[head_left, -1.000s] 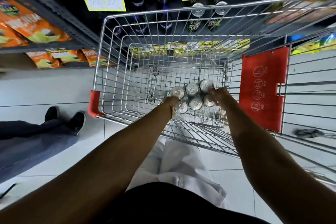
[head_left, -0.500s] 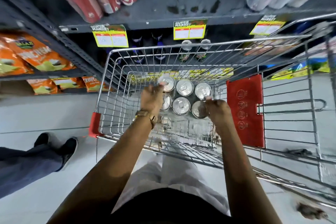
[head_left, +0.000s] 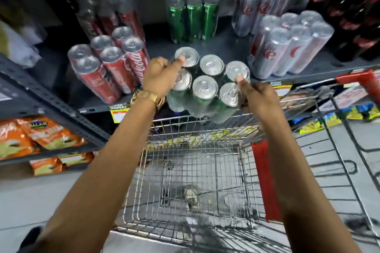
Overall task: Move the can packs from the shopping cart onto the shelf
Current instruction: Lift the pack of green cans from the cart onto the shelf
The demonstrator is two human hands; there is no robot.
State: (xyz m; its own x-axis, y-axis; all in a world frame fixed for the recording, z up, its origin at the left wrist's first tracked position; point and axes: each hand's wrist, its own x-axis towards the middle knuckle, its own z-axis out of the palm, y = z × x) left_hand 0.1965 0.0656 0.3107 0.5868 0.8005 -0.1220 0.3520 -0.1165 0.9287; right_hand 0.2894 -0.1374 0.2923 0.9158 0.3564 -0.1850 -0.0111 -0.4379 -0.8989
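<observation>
A shrink-wrapped pack of green cans (head_left: 205,86) with silver tops hangs above the cart's far end, at the front edge of the dark shelf (head_left: 230,47). My left hand (head_left: 162,76) grips its left side, thumb on a can top. My right hand (head_left: 255,96) grips its right side. The wire shopping cart (head_left: 193,187) below my arms holds no other pack that I can see.
On the shelf stand red cola can packs (head_left: 111,61) at left, a green can pack (head_left: 193,18) behind, silver can packs (head_left: 292,45) at right and dark bottles (head_left: 353,18) far right. Orange snack bags (head_left: 41,135) fill lower shelves at left.
Both hands lifted the green can pack out of the cart's basket and up to the shelf's front edge. The view tilted up toward the shelf.
</observation>
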